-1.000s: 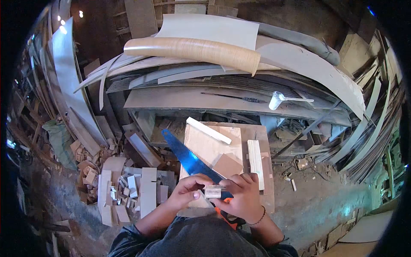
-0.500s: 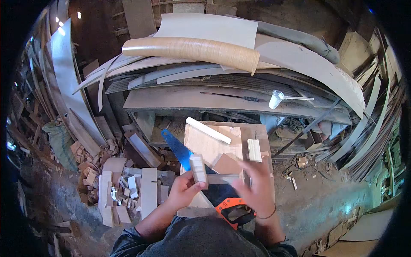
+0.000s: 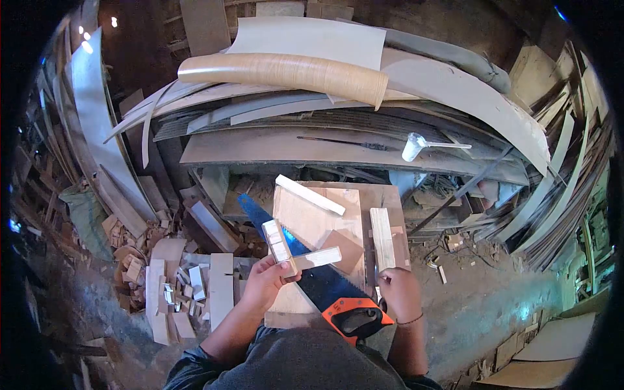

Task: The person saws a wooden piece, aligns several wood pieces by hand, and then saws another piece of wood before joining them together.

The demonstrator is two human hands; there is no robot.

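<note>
My left hand is closed on a joined wooden piece, made of two short strips that meet at an angle. One strip points up, the other reaches right over the saw blade. Below it lies a handsaw with a dark blade and an orange and black handle, slanting across the work table. My right hand is closed at the table's right side, touching or just beside the lower end of a pale wood strip. Its fingers seem to hold something thin and dark that I cannot make out.
On the table lie a pale board, a white-faced strip and a brown square offcut. Behind, a shelf carries a white cup with a stick. Wood scraps lie at the left.
My right hand has left the joined piece and moved right and down to the pale strip, closing its fingers. My left hand has shifted left and tilted the piece. The view has shifted slightly.
</note>
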